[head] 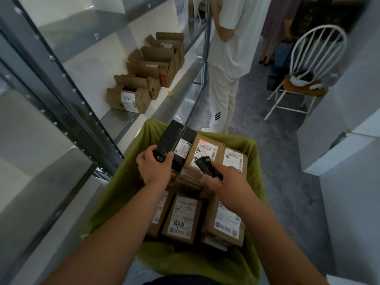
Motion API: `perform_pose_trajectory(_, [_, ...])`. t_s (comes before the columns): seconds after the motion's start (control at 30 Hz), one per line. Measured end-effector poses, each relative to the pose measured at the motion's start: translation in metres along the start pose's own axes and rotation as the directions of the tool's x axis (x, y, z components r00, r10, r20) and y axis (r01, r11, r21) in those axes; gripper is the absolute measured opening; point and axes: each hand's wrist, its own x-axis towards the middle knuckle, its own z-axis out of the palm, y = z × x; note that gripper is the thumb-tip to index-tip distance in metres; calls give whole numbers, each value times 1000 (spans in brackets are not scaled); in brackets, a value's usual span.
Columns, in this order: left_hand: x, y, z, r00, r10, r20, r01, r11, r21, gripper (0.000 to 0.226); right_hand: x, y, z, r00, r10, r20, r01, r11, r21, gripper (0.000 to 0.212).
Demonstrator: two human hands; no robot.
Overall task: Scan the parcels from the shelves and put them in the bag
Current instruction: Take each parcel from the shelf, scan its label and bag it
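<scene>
My left hand [155, 168] grips the near end of a black parcel [176, 140] with a white label, held over the green bag [115, 188]. My right hand [225, 179] holds a small black scanner [205, 164] whose tip points toward the parcels. Several brown cardboard parcels [182, 219] with printed labels fill the bag. More brown parcels [131, 97] stand in a row on the grey metal shelf [123, 118] to the left.
A person in white clothes [228, 58] stands just beyond the bag in the aisle. A white spindle-back chair [308, 68] with items on its seat stands to the right. White cabinets [339, 140] line the right side. Shelf uprights [67, 95] run along the left.
</scene>
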Motion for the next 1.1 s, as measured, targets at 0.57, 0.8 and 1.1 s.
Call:
perform_pose_trajectory(0.57, [-7,-12,-9,987,-132,89,129,991,35,94,-13,-6,7,998,-64,16,65,998,-21,54])
perform_pose_trajectory(0.8, [-29,-23,-45,980,101,173,-145,952,269,96,-19,-12,25,994,-61,88,68,994,-87,57])
perform_pose_trajectory(1.1, [-90,-63,-126,952,225,209,-307,721,621,89,-19,-27,70,951,-108,290,162,972,-169,68])
